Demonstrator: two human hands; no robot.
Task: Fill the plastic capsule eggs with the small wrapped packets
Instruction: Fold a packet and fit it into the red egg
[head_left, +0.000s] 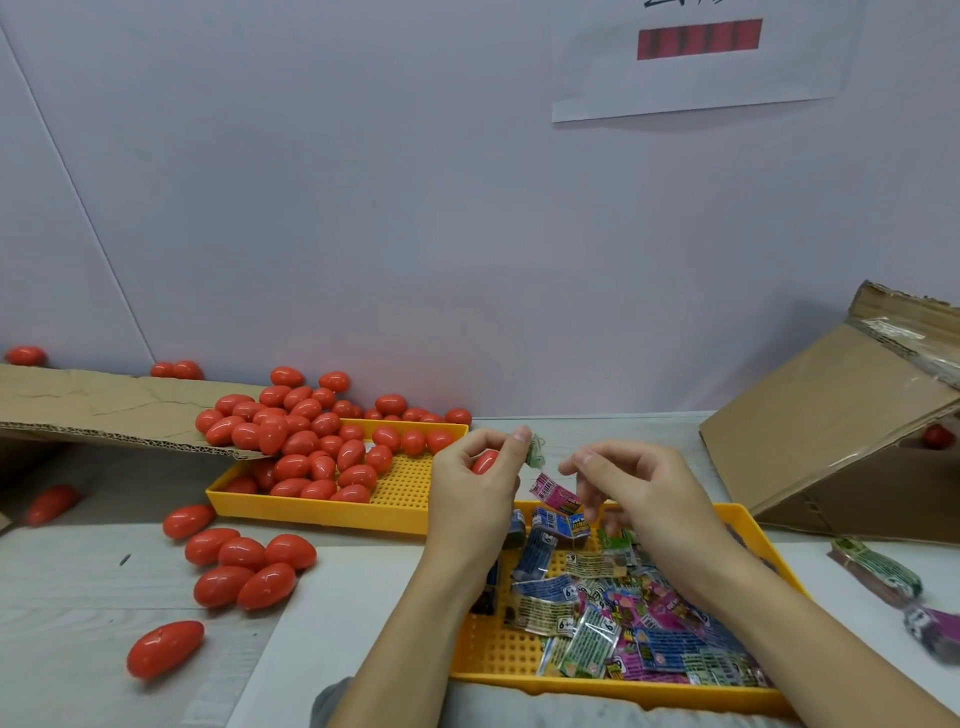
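Grey table (78, 597): left hand (475, 486) grips red egg (484, 461).

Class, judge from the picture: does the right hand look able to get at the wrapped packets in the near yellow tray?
Probably yes: the right hand hovers directly over the packets, which lie uncovered in the open tray.

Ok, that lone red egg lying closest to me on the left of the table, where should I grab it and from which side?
Probably from straight above, fingers and thumb across the narrow middle of the red egg. It lies flat on its side on the table, long axis slanting, with open space all around. A grip across the middle looks steadier than on the tapered, glossy ends, which would likely slip.
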